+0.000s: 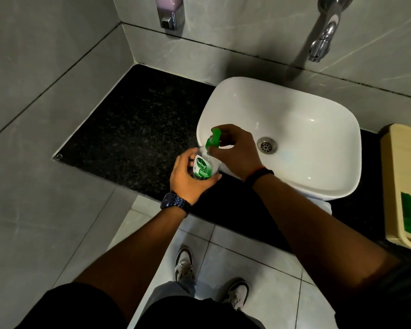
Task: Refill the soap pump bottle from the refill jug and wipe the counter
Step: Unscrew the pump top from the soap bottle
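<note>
A clear soap pump bottle [203, 167] with a green and white label is held just above the black counter [133, 129], at the left edge of the white basin [294, 110]. My left hand [188, 179] wraps around the bottle's body from the left. My right hand [235, 148] grips the green pump head [213, 138] on top with its fingertips. No refill jug or cloth is in view.
A wall tap [323, 41] hangs over the basin, and a wall soap dispenser [169, 13] sits at the top. A beige bin with green parts [403, 186] stands on the counter at the right. My feet stand on the tiled floor below.
</note>
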A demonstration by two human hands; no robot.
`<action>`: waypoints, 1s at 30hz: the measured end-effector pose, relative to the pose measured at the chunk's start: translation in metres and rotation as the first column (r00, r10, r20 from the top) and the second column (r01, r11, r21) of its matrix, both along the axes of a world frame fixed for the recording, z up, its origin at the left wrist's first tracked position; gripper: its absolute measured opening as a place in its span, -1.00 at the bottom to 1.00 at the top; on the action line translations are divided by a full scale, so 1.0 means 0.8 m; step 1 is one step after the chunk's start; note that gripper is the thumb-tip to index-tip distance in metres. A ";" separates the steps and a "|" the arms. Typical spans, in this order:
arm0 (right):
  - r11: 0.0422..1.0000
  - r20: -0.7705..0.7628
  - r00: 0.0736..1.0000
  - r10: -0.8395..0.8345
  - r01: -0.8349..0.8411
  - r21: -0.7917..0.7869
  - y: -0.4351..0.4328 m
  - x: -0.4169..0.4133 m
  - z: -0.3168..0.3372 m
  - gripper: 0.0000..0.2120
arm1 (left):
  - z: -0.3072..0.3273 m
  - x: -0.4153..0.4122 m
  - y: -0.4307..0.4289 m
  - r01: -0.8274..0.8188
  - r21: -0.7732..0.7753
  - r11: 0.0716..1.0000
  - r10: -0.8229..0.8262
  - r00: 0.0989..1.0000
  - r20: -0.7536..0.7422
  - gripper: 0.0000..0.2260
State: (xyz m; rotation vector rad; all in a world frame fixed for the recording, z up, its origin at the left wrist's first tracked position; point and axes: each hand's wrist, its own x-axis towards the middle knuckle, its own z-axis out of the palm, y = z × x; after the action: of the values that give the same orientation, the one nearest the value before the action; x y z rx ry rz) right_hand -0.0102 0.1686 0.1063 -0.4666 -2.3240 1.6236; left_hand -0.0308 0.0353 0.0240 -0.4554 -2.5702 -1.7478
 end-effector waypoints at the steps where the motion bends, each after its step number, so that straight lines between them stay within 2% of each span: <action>1: 1.000 0.001 1.000 -0.003 0.003 0.015 0.000 0.000 0.000 -0.72 | 0.000 0.000 0.000 0.002 0.000 1.000 -0.002 1.000 0.000 -0.32; 4: 0.994 0.053 0.996 -0.071 0.066 0.083 -0.001 0.002 0.000 -0.67 | 0.000 -0.001 0.002 0.007 -0.003 1.000 -0.007 1.000 -0.006 -0.31; 8: 0.996 0.056 0.996 -0.069 0.066 0.051 0.002 0.004 0.002 -0.67 | 0.001 -0.001 0.005 0.007 -0.006 1.000 -0.007 1.000 -0.001 -0.32; 13: 0.990 0.059 0.993 -0.107 0.101 0.099 -0.003 0.007 -0.001 -0.51 | 0.000 0.000 0.004 0.000 -0.023 1.000 0.000 1.000 0.001 -0.32; 18: 0.991 0.055 0.991 -0.123 0.119 0.062 -0.007 0.010 -0.002 -0.48 | 0.001 0.002 0.003 -0.008 -0.003 1.000 0.008 1.000 0.017 -0.34; 21: 0.985 0.056 0.989 -0.136 0.129 0.117 -0.013 0.013 0.000 -0.39 | 0.002 0.002 0.002 -0.011 0.012 1.000 0.010 0.999 0.031 -0.35; 25: 0.985 0.060 0.988 -0.142 0.134 0.112 -0.018 0.015 0.005 -0.42 | 0.001 0.003 0.002 -0.016 0.000 1.000 0.016 1.000 0.019 -0.34; 30: 0.984 0.054 0.988 -0.145 0.139 0.113 -0.023 0.017 0.010 -0.38 | 0.002 0.005 0.001 -0.014 0.021 1.000 0.013 0.999 0.032 -0.35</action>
State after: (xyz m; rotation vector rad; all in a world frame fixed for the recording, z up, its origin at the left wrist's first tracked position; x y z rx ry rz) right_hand 0.0035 0.1503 0.1146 -0.6506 -2.3496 1.4286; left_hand -0.0268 0.0362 0.0254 -0.4118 -2.5670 -1.7910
